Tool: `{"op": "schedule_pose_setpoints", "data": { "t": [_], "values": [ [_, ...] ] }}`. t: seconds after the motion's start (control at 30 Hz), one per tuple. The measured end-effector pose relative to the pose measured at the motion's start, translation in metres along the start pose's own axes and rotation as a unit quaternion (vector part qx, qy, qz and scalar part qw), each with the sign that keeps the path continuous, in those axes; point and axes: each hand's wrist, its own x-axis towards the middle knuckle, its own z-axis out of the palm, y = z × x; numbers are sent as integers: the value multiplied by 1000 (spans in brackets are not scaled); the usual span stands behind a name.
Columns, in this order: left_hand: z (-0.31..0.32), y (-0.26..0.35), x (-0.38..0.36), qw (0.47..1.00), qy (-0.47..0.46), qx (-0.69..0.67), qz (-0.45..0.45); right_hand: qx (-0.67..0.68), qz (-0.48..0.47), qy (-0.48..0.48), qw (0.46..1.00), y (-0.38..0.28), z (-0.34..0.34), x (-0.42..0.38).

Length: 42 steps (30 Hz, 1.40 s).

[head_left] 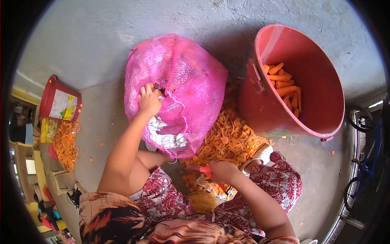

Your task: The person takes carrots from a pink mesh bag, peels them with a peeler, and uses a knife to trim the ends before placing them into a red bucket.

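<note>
A pink mesh sack (193, 77), bulging and lined with pale paper, stands against the wall in front of me. At its opening is my left hand (150, 100), fingers curled in at the edge; whatever they grip is hidden. My right hand (224, 172) is closed round the handle of a red peeler (205, 169), whose thin end points left, just below the sack. Beneath it spreads a heap of orange carrot peelings (227, 136) on the floor between my feet. Peeled carrots (284, 85) lie inside a large red bin (321, 89) to the right.
At the far left, a smaller red bucket (61, 99) lies near another pile of peelings (66, 140). A blue bicycle (367, 162) stands at the right edge. Other people (48, 211) are at the lower left. The wall (162, 20) rises behind the sack.
</note>
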Motion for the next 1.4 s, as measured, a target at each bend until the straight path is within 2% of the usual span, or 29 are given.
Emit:
{"op": "schedule_pose_setpoints", "data": {
  "t": [0.03, 0.13, 0.17, 0.27, 0.3, 0.4, 0.57, 0.67, 0.7, 0.8, 0.9, 1.0, 1.03, 1.1, 1.13, 1.17, 1.23, 1.27, 1.3, 1.33, 1.4],
  "values": [
    [3, 4, -3, 1000, 30, 7, 6, -3, 2, 0, 1000, -2, -2, 0],
    [14, -5, 10, 999, -32, 2, 16, -7, 2, 5, 1000, -6, -2, -1],
    [21, -12, 19, 999, -24, -38, 25, -8, 1, 9, 1000, -7, -2, 0],
    [28, -19, 44, 990, -115, -76, -21, -20, -10, 4, 1000, -11, 0, 2],
    [18, -13, 47, 981, -180, -68, -40, -24, -12, 2, 1000, -12, 0, 3],
    [9, -5, 57, 958, -256, -85, -102, -27, -10, -6, 1000, -14, 0, 3],
    [32, -17, 69, 945, -270, -67, -174, -14, -10, -10, 1000, -12, -1, 5],
    [30, -26, 81, 925, -373, -2, -79, -24, 0, -13, 1000, -9, 2, 5],
    [36, -29, 82, 927, -366, 14, -76, -20, 1, -9, 1000, -10, 1, 3],
    [43, -34, 87, 902, -422, 71, -60, -11, 0, 3, 1000, -8, -1, -4],
    [31, -34, 79, 922, -384, 37, -31, -9, -9, 19, 1000, -4, -1, -4],
    [18, -39, 63, 938, -335, -47, -69, -9, -6, 29, 1000, -6, -5, -12],
    [-49, -9, 28, 966, -238, -91, -52, -8, -3, 25, 1000, -10, -12, -18],
    [-63, -20, 13, 986, -19, -149, -77, -5, -1, 21, 1000, -14, -16, -20],
    [-71, -27, 5, 977, 93, -173, -89, -3, -3, 20, 1000, -10, -15, -18],
    [-79, -33, -6, 969, 144, -194, -46, -1, -5, 20, 1000, -7, -13, -16],
    [-106, -37, -33, 939, 248, -235, 43, -9, 4, 42, 999, -4, -10, -13],
    [-120, -34, -50, 897, 199, -394, -13, -14, 9, 56, 998, -4, -9, -14],
    [-134, -23, -68, 826, 142, -542, -66, 4, 6, 52, 999, -6, -15, -17],
    [-142, -15, -86, 726, 80, -674, -114, 11, -6, 77, 997, -3, -14, -18],
    [-130, -10, -110, 677, 95, -729, -32, 27, -27, 127, 991, 6, -12, -14]
  ]
}}
